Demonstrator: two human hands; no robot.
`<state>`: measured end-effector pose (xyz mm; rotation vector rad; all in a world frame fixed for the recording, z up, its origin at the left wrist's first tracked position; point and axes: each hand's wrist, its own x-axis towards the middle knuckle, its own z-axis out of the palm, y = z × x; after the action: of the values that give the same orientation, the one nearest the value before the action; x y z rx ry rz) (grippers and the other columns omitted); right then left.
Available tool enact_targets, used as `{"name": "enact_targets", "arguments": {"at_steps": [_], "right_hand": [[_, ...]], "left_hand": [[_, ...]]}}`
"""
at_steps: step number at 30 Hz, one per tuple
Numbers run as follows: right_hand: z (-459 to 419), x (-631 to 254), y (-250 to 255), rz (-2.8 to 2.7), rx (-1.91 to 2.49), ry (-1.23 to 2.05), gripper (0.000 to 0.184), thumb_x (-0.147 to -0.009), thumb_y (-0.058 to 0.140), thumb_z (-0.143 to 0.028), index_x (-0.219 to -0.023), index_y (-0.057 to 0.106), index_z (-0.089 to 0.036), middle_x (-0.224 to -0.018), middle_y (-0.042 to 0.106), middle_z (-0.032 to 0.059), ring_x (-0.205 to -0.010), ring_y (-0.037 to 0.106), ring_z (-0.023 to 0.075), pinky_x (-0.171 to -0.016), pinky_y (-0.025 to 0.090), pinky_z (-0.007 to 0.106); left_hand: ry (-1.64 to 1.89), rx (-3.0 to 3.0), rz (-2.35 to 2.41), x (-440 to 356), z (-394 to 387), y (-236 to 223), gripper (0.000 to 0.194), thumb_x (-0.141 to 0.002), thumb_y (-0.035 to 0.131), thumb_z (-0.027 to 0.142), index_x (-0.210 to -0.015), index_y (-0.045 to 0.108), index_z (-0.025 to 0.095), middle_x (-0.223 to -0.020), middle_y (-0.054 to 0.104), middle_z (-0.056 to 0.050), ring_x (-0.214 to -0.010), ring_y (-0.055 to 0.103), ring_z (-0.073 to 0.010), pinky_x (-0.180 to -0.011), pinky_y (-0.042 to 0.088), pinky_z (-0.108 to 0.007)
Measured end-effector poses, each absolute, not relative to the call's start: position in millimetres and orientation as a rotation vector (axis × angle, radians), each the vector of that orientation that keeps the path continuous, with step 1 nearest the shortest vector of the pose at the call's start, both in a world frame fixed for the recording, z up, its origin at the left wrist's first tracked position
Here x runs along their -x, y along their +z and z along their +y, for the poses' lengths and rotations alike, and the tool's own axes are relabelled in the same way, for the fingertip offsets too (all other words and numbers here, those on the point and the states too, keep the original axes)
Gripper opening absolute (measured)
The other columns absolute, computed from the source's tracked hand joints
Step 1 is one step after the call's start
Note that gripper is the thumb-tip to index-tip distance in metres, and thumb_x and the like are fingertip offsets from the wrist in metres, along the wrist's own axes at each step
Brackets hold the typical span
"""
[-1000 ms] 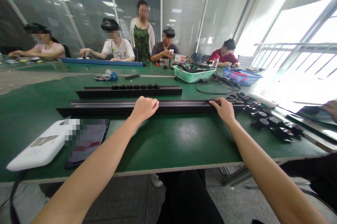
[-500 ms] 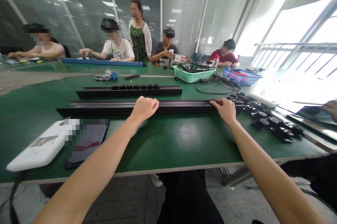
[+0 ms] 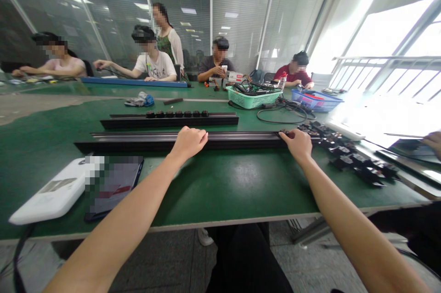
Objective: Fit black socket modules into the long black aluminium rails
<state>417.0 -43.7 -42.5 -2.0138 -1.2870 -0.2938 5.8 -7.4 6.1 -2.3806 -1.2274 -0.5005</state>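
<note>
A long black rail (image 3: 138,139) lies across the green table (image 3: 220,187) in front of me. My left hand (image 3: 189,141) rests curled over the rail near its middle, gripping it. Near the rail's right end my right hand (image 3: 298,143) lies on it, fingertips on a small black part at the rail. A second black rail (image 3: 213,120) lies just behind, with several round black modules (image 3: 175,113) seated in it.
Loose black modules (image 3: 351,160) are scattered at the right. A white device (image 3: 51,194) and a dark tablet (image 3: 113,185) lie at the front left. A green basket (image 3: 253,97) and blue basket (image 3: 315,100) stand behind. Several people sit across; a co-worker's hand (image 3: 433,141) shows far right.
My right hand has slid a little to the right along the rail. My left hand has not moved. The standing person at the back has walked left.
</note>
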Motion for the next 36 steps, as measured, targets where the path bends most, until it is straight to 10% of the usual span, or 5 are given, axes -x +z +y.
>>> {"name": "enact_targets", "arguments": {"at_steps": [36], "right_hand": [[-41.5,-436.7,-49.3,-1.22,1.988,-0.341,0.043,-0.086,0.055,-0.056,-0.088,0.071,-0.017,-0.093,0.07,0.0178,-0.095,0.057,0.0326,-0.083,0.045,0.044]], "left_hand": [[-0.521,2.374,-1.212,-5.8,-7.5,6.2,0.046,-0.102,0.033,0.035,-0.075,0.067,0.019,-0.078,0.074,-0.01,-0.071,0.067,-0.0231,-0.074,0.04,-0.038]]}}
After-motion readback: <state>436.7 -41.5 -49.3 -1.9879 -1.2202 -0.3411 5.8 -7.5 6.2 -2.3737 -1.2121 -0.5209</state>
